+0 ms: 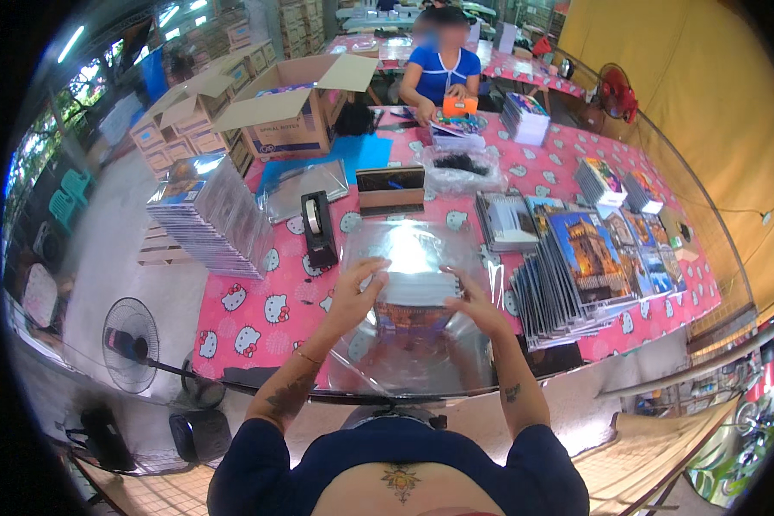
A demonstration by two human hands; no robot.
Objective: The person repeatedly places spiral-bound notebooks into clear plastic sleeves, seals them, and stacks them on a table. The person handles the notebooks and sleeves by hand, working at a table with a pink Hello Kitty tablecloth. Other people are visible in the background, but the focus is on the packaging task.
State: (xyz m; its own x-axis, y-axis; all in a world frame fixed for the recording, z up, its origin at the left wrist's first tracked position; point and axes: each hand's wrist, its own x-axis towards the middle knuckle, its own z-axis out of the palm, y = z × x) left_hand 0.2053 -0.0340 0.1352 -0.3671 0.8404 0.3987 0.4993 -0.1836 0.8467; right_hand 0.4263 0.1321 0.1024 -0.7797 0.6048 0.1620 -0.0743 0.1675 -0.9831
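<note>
A small stack of notebooks (417, 291), its pale page edges toward the top and a printed cover showing below, sits on clear plastic film (353, 365) in front of me. The film shines under the light. At the stack's left side is my left hand (359, 294), fingers stretched out and apart against its edge. My right hand (477, 308) flanks the right side, thumb and forefinger spread near the corner. Neither hand wraps round the stack. Just beyond my left hand stands a black tape dispenser (320, 236).
Wrapped notebooks form a tall pile (211, 215) at left; fanned notebooks (585, 258) lie at right. Farther off are an open carton (288, 129), a brown box (390, 191) and a co-worker (443, 73) handling an orange item. A standing fan (132, 344) is beside the table's left edge.
</note>
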